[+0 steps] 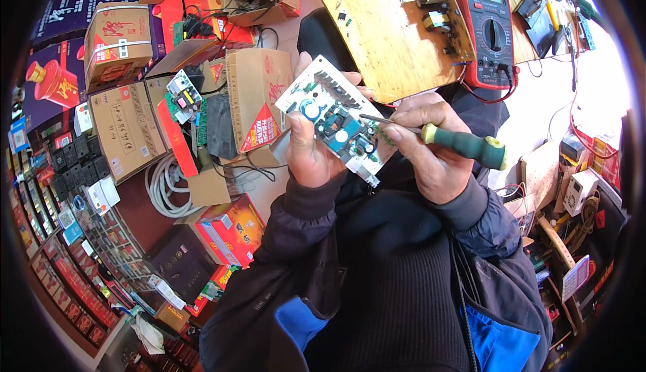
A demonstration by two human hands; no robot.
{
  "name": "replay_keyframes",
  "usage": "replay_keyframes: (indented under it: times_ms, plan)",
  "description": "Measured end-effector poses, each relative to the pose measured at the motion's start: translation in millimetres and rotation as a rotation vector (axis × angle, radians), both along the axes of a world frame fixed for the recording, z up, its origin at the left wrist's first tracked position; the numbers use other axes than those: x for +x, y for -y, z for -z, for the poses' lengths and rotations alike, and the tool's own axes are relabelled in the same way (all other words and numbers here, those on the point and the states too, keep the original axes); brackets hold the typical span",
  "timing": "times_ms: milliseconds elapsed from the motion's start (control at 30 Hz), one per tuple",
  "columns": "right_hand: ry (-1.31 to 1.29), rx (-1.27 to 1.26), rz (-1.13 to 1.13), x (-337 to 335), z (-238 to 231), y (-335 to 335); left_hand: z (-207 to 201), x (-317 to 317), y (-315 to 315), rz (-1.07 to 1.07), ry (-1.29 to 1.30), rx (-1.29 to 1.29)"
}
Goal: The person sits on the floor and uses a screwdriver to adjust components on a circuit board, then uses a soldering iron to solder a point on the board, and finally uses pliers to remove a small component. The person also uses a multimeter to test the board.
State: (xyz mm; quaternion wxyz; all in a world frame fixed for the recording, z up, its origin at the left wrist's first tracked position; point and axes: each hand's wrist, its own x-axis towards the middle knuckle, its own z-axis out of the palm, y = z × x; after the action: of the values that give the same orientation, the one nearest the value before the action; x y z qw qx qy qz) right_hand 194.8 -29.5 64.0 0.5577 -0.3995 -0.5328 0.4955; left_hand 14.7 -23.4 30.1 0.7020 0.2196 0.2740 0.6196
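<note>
A white-edged circuit board (pixel 340 124) is tilted in front of my chest, carrying capacitors, a row of dark fins and a bluish transformer. My left hand (pixel 311 150) grips it, with the thumb over the near left edge and the fingers behind. In my right hand (pixel 434 148) is a screwdriver (pixel 471 147) with a green and yellow handle. Its thin metal shaft points left across the board's right part; whether the tip touches a component I cannot tell. The fingers of my right hand wrap the front of the handle and the shaft, close to the board's right edge.
Ahead is a wooden table (pixel 377 49) bearing a red and black multimeter (pixel 486 28) and loose electronic parts (pixel 436 18). Cardboard boxes (pixel 259 96) with boards and cables crowd the left, near a coiled white cable (pixel 165 187). Tools and a wooden-handled item (pixel 556 241) lie at right.
</note>
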Motion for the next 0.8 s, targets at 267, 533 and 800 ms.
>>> replay_keyframes:
  times_ms: [267, 533, 800]
  plan:
    - [-0.023, -0.172, 0.028, -1, -1, 0, -3, -4, 4, 0.002, -0.022, -0.008]
    - [-0.285, -0.242, 0.111, 3, 1, -11, -6, -27, 6, -0.069, 0.305, -0.153]
    - [-0.269, -0.387, 0.050, -3, 1, -10, -10, -45, 12, -0.123, 0.285, -0.236]
